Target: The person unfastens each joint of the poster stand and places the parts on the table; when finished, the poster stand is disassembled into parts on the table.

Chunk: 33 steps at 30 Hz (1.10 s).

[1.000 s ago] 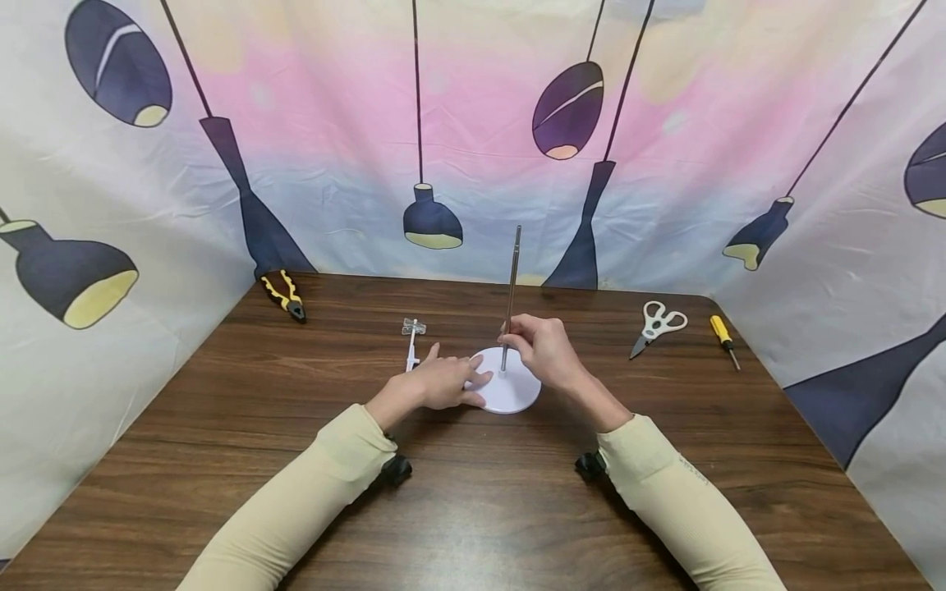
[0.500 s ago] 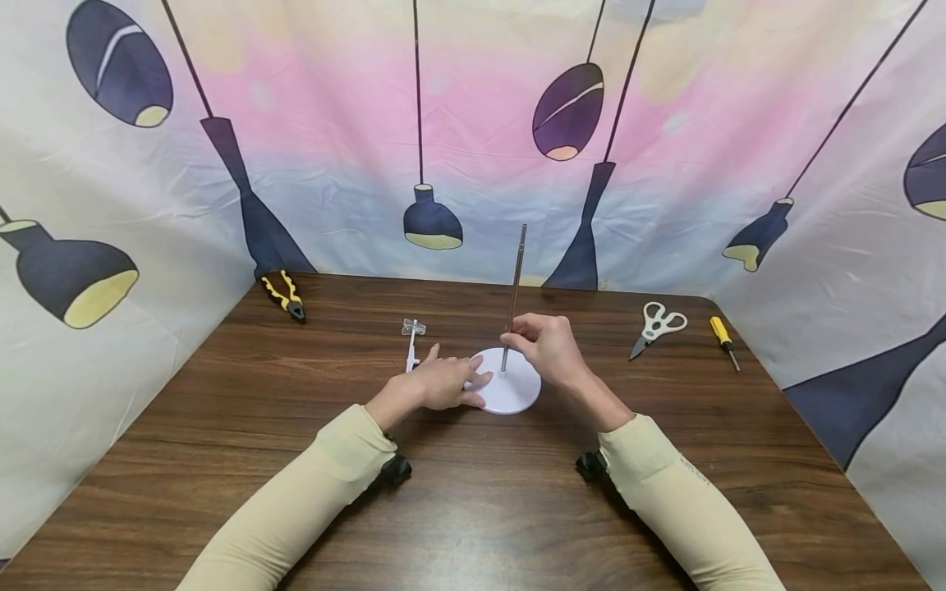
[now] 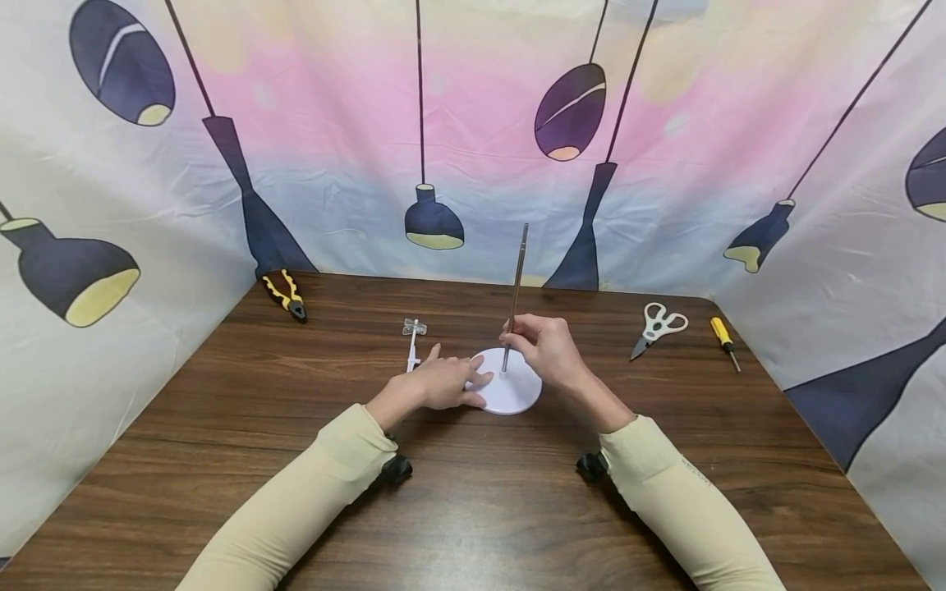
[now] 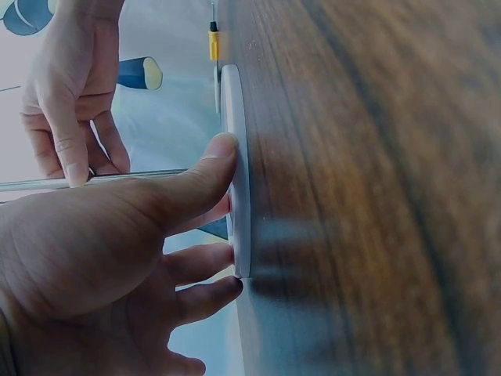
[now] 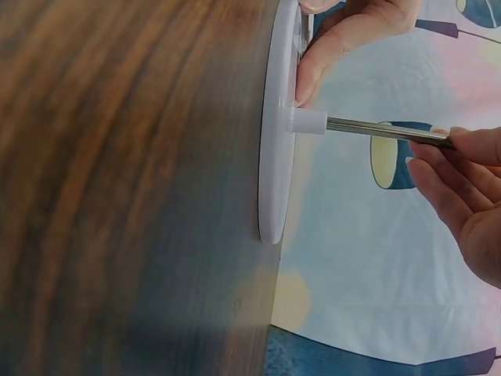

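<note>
A round white base (image 3: 521,396) lies flat on the table, a short collar (image 5: 310,121) rising from its middle. My left hand (image 3: 442,384) rests on the base's left side with spread, nearly straight fingers; in the left wrist view its thumb (image 4: 210,168) presses near the rim. Between thumb and fingertips, my right hand (image 3: 548,351) pinches a thin metal rod (image 3: 518,275) low on its length. The rod's lower end meets the collar, and its top leans slightly right. Partly hidden behind my left hand is a white stem (image 3: 412,349) with a clear clip (image 3: 415,327).
Yellow-and-black pliers (image 3: 284,295) lie at the table's back left corner. Towards the back right are white-handled scissors (image 3: 656,328) and a yellow screwdriver (image 3: 724,343). A printed cloth (image 3: 355,148) hangs behind the wooden table (image 3: 473,509).
The rod's upper end has tipped a little to the right, mostly in the first half second. Both hands and the base stay practically where they were.
</note>
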### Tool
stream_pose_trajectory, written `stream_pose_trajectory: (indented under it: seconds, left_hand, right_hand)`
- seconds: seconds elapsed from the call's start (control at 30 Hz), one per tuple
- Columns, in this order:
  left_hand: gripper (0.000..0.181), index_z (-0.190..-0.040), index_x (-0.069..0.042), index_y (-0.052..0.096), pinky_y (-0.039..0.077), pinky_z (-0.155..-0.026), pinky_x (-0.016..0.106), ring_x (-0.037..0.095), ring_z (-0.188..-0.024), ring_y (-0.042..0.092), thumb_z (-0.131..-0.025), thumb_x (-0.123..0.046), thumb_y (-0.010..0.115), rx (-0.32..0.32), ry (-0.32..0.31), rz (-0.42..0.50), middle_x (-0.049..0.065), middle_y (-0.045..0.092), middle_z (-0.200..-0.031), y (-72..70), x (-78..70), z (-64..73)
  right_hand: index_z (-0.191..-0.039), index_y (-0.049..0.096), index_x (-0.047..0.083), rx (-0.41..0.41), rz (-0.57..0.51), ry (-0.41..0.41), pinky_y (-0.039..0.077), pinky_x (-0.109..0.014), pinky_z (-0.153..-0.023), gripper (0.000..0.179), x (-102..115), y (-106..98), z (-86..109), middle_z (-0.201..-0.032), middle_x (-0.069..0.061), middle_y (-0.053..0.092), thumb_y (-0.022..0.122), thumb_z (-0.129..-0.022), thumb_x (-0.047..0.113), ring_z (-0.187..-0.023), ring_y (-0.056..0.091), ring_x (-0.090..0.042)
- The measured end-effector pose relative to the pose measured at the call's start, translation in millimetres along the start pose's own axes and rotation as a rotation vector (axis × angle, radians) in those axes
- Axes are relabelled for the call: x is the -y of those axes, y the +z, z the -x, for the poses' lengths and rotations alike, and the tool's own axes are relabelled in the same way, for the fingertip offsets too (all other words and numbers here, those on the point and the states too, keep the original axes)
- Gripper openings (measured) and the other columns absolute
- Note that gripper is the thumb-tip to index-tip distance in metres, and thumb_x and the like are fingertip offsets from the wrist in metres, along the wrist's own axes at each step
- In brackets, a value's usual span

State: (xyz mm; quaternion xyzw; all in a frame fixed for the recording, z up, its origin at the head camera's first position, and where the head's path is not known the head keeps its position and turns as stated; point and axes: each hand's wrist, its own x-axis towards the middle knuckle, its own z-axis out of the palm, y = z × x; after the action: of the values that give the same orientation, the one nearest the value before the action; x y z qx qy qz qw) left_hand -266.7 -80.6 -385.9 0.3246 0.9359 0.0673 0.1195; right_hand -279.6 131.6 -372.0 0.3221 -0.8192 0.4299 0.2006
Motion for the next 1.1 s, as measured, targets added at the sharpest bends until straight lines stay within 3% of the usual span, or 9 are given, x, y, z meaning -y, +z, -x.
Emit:
stream_pose_trajectory:
  seconds: [0.17, 0.37, 0.53, 0.67, 0.8, 0.93, 1.1]
  left_hand:
    - [0.058, -0.148, -0.023, 0.052, 0.009, -0.113, 0.071, 0.040, -0.138, 0.041, -0.096, -0.048, 0.061, 0.006, -0.003, 0.003, 0.013, 0.033, -0.159, -0.4, -0.1, 0.4]
    - [0.059, -0.148, -0.024, 0.051, 0.009, -0.113, 0.070, 0.040, -0.139, 0.041, -0.096, -0.048, 0.061, 0.009, -0.010, 0.002, 0.012, 0.032, -0.160, 0.0, -0.6, 0.1]
    - [0.059, -0.149, -0.023, 0.051, 0.008, -0.113, 0.070, 0.041, -0.139, 0.040, -0.096, -0.048, 0.061, 0.015, -0.009, 0.003, 0.012, 0.031, -0.160, -0.5, -1.1, 0.5]
    - [0.059, -0.149, -0.023, 0.050, 0.008, -0.113, 0.070, 0.041, -0.139, 0.039, -0.096, -0.048, 0.060, 0.019, -0.008, 0.009, 0.012, 0.031, -0.160, -0.8, -0.8, 0.8]
    - [0.060, -0.150, -0.023, 0.049, 0.008, -0.114, 0.069, 0.041, -0.140, 0.039, -0.097, -0.048, 0.060, 0.022, -0.009, 0.014, 0.012, 0.031, -0.161, -0.4, 0.4, 0.4]
    - [0.060, -0.150, -0.023, 0.049, 0.008, -0.114, 0.069, 0.041, -0.139, 0.039, -0.097, -0.049, 0.059, 0.025, -0.009, 0.017, 0.012, 0.030, -0.161, 0.3, 1.6, -0.6]
    - [0.060, -0.150, -0.022, 0.049, 0.008, -0.114, 0.070, 0.043, -0.139, 0.040, -0.097, -0.048, 0.059, 0.024, -0.004, 0.020, 0.013, 0.031, -0.160, 0.1, 1.2, -0.9]
  right_hand:
    - [-0.089, 0.073, -0.003, -0.070, 0.027, 0.013, 0.060, -0.033, -0.066, 0.007, 2, -4, 0.1, -0.081, -0.011, 0.075, 0.078, -0.085, 0.000, -0.077, 0.075, -0.024]
    - [-0.092, 0.073, -0.004, -0.071, 0.001, 0.038, 0.060, -0.031, -0.067, 0.008, 3, -6, 0.3, -0.082, -0.011, 0.074, 0.077, -0.085, -0.002, -0.077, 0.074, -0.024]
    - [-0.117, 0.069, -0.006, -0.102, -0.093, 0.084, 0.060, -0.029, -0.066, 0.033, 4, -11, -0.7, -0.088, -0.015, 0.075, 0.076, -0.085, -0.006, -0.077, 0.074, -0.028]
    - [-0.138, 0.059, 0.002, -0.119, -0.068, 0.054, 0.058, -0.028, -0.060, 0.060, 3, -21, -2.9, -0.093, -0.016, 0.074, 0.078, -0.082, -0.008, -0.069, 0.073, -0.028]
    - [-0.145, 0.055, 0.011, -0.098, -0.027, 0.046, 0.056, -0.025, -0.056, 0.071, 2, -31, -4.2, -0.099, -0.018, 0.073, 0.079, -0.081, -0.007, -0.063, 0.070, -0.024]
    - [-0.144, 0.057, 0.012, -0.063, -0.023, 0.053, 0.055, -0.028, -0.054, 0.067, 1, -38, -4.8, -0.105, -0.022, 0.071, 0.078, -0.082, -0.007, -0.063, 0.069, -0.023]
    - [-0.144, 0.056, 0.014, -0.004, 0.010, 0.071, 0.057, -0.033, -0.061, 0.069, 0, -48, -5.0, -0.106, -0.021, 0.069, 0.079, -0.082, -0.004, -0.070, 0.071, -0.024]
